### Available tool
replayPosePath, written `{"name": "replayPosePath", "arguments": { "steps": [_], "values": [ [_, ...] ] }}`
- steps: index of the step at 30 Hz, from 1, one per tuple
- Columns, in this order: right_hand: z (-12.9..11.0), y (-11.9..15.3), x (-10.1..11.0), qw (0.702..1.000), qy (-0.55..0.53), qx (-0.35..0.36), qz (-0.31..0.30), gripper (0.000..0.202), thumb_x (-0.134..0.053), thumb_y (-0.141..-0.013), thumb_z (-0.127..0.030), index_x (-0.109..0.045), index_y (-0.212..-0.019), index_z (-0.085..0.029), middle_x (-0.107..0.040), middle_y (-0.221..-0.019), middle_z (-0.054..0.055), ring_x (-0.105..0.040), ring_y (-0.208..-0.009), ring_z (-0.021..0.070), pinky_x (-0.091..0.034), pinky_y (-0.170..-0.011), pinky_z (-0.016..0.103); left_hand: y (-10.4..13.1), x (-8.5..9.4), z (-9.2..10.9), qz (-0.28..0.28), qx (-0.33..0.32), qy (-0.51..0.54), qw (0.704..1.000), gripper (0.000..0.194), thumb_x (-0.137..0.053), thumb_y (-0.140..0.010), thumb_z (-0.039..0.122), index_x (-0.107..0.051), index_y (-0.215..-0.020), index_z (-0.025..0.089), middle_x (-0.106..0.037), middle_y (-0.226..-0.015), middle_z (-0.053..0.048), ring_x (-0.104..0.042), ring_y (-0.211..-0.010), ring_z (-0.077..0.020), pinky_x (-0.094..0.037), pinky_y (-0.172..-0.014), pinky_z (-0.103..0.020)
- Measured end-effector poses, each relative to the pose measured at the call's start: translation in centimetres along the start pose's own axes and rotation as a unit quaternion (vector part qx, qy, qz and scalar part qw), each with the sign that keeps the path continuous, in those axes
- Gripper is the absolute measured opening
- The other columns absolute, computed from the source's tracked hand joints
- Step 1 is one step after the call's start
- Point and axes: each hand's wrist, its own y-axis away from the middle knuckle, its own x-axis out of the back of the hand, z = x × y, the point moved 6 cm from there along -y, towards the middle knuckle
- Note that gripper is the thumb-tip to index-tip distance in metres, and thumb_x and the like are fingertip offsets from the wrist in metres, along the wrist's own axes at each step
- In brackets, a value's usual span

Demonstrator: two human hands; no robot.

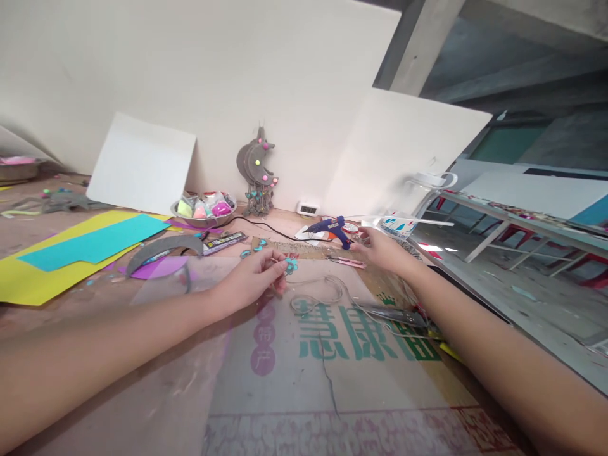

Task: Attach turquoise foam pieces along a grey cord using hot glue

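My left hand (259, 275) is closed, its fingertips pinching a small turquoise flower-shaped piece (291, 266) above the plastic-covered work surface. My right hand (380, 250) reaches to the right, its thumb and fingers apart beside the handle of a blue glue gun (327, 227). Whether the fingertips touch the handle I cannot tell. A white glue stick (418, 220) sticks out from the back of the gun. Thin grey cord (327, 292) lies in loops below my hands. Red-handled snips (349, 261) rest just left of my right hand.
Scissors (399, 315) lie under my right forearm. Behind stand a grey moon-shaped ornament (254, 163), a bowl of coloured clay packs (204, 218) and a small clock (308, 208). Turquoise sheet (104, 244) and yellow sheet (28, 278) lie left; a clear jug (420, 190) stands right.
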Motion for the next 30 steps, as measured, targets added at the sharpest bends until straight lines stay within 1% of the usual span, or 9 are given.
{"name": "replayPosePath", "arguments": {
  "steps": [3, 6, 11, 16, 20, 24, 26, 29, 30],
  "values": [
    [1.2, -1.3, -1.2, 0.999, -0.037, 0.008, -0.038, 0.053, -0.057, -0.080, -0.037, -0.048, -0.125, -0.011, -0.062, -0.114, 0.015, -0.062, -0.093, 0.0227, -0.047, -0.078, 0.031, -0.2, 0.2, -0.3, 0.004, -0.005, 0.004, 1.000, 0.027, -0.050, -0.084, 0.043, -0.044, -0.083, 0.017, -0.058, -0.061, 0.003, -0.054, -0.055, -0.0093, -0.039, -0.053, -0.021],
    [1.2, -3.1, -2.2, 0.998, -0.042, 0.015, -0.046, 0.053, -0.061, -0.077, -0.035, -0.051, -0.123, -0.011, -0.061, -0.118, 0.014, -0.061, -0.096, 0.0219, -0.046, -0.081, 0.030, -0.2, 0.2, -0.3, 0.004, -0.004, -0.004, 1.000, 0.026, -0.049, -0.085, 0.043, -0.044, -0.084, 0.018, -0.058, -0.061, 0.003, -0.053, -0.055, -0.0092, -0.038, -0.054, -0.021],
    [0.7, -5.8, -4.2, 0.999, -0.030, -0.018, -0.020, 0.044, -0.064, -0.073, -0.038, -0.060, -0.105, -0.008, -0.067, -0.102, 0.014, -0.062, -0.088, 0.0230, -0.046, -0.077, 0.031, -0.1, 0.2, -0.4, -0.005, -0.007, -0.008, 1.000, 0.026, -0.047, -0.087, 0.043, -0.044, -0.085, 0.018, -0.058, -0.061, 0.003, -0.054, -0.056, -0.0095, -0.038, -0.054, -0.021],
    [0.2, -6.5, -4.9, 0.998, -0.025, -0.049, 0.021, 0.031, -0.061, -0.073, -0.033, -0.062, -0.092, -0.008, -0.068, -0.085, 0.014, -0.062, -0.077, 0.0233, -0.046, -0.067, 0.031, -0.4, 0.3, -0.8, -0.007, 0.000, 0.010, 1.000, 0.025, -0.048, -0.086, 0.043, -0.043, -0.083, 0.018, -0.057, -0.059, 0.004, -0.054, -0.055, -0.0090, -0.037, -0.054, -0.020],
    [-0.3, -6.0, -3.8, 0.997, -0.057, -0.048, 0.013, 0.027, -0.056, -0.076, -0.029, -0.062, -0.095, -0.011, -0.067, -0.067, 0.007, -0.061, -0.059, 0.0161, -0.046, -0.058, 0.025, -0.5, 0.4, -0.9, -0.003, 0.001, 0.016, 1.000, 0.027, -0.049, -0.085, 0.044, -0.043, -0.082, 0.018, -0.057, -0.059, 0.004, -0.054, -0.054, -0.0092, -0.038, -0.053, -0.020],
    [-1.6, -4.4, -1.7, 0.995, -0.092, -0.023, 0.007, 0.031, -0.047, -0.082, -0.034, -0.064, -0.097, -0.014, -0.059, -0.048, 0.001, -0.055, -0.046, 0.0130, -0.044, -0.051, 0.023, -0.4, 0.4, -0.8, 0.002, 0.003, 0.025, 1.000, 0.028, -0.050, -0.084, 0.045, -0.043, -0.082, 0.018, -0.056, -0.059, 0.004, -0.054, -0.053, -0.0092, -0.039, -0.052, -0.021],
    [-2.7, -2.9, -1.0, 0.992, -0.127, 0.002, 0.007, 0.032, -0.050, -0.081, -0.038, -0.065, -0.096, -0.014, -0.058, -0.048, 0.001, -0.053, -0.045, 0.0124, -0.041, -0.049, 0.022, -0.4, 0.4, -0.9, 0.006, 0.008, 0.034, 0.999, 0.029, -0.051, -0.083, 0.046, -0.042, -0.082, 0.019, -0.056, -0.059, 0.004, -0.054, -0.051, -0.0091, -0.040, -0.051, -0.021],
    [-4.4, 0.2, -1.2, 0.976, -0.218, 0.013, -0.018, 0.036, -0.053, -0.079, -0.046, -0.065, -0.089, -0.014, -0.062, -0.059, 0.004, -0.053, -0.049, 0.0121, -0.040, -0.046, 0.022, -0.4, 0.4, -1.1, 0.007, 0.013, 0.039, 0.999, 0.030, -0.053, -0.081, 0.047, -0.041, -0.083, 0.019, -0.056, -0.059, 0.004, -0.054, -0.050, -0.0095, -0.039, -0.049, -0.021],
    [-4.8, 1.4, -1.2, 0.971, -0.240, 0.015, -0.008, 0.035, -0.054, -0.078, -0.047, -0.064, -0.084, -0.014, -0.061, -0.061, 0.004, -0.053, -0.051, 0.0119, -0.040, -0.047, 0.022, -0.4, 0.4, -1.1, 0.007, 0.014, 0.038, 0.999, 0.030, -0.053, -0.081, 0.047, -0.041, -0.083, 0.019, -0.056, -0.059, 0.004, -0.054, -0.050, -0.0095, -0.040, -0.049, -0.021]
  ]
}}
